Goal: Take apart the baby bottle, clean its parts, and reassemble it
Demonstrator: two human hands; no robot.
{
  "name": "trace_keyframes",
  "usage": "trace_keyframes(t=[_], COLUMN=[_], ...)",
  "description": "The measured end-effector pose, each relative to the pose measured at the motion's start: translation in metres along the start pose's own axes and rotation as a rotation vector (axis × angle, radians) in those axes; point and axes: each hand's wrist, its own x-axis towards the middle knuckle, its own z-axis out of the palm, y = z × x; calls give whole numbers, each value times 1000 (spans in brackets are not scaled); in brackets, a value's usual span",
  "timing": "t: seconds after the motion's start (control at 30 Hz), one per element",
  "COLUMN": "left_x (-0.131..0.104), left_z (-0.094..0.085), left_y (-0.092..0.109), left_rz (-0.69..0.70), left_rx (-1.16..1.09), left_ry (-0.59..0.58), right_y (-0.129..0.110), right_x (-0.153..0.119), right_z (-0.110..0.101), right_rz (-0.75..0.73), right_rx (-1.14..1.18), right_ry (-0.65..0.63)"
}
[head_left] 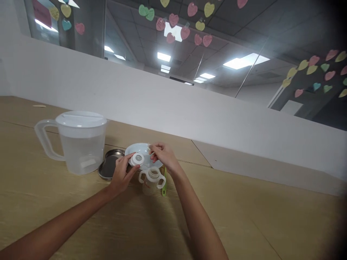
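My left hand holds a white screw ring with a clear centre between thumb and fingers, just above the table. My right hand pinches a small clear piece close to the ring, over a white bowl. Directly below both hands stands an open baby bottle with two white side handles. A green stick-like tool lies beside the bottle on its right.
A clear plastic jug with a white lid stands at the left on the wooden table. A round metal lid or dish lies between jug and bowl. A white partition wall runs behind the table.
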Motion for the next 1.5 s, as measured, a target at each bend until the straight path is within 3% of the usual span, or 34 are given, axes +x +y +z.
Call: trace_keyframes(t=[0.13,0.23,0.5,0.77,1.03,1.23,1.4,1.5], left_x=[3,4,4,4,3,1,-13,-23], left_z=[4,5,4,8,11,5,10,16], left_y=[-5,-5,-5,-9,-9,0,18,23], left_rz=[8,-19,-32,91,84,149,214,160], left_rx=[168,213,290,419,427,193,-37,-98], left_ry=[-50,-81,-118,-95,-90,-77,-198,-248], right_y=[20,39,57,59,59,48,53,77], right_x=[9,15,22,25,23,23,12,-8], right_z=[-10,-8,-1,-4,-4,-23,-39,-32], right_rz=[-49,-23,-6,-57,-52,-114,-70,23], right_rx=[-668,-940,-927,-812,-766,-693,-493,-567], right_ry=[184,76,-58,-234,-230,-112,315,404])
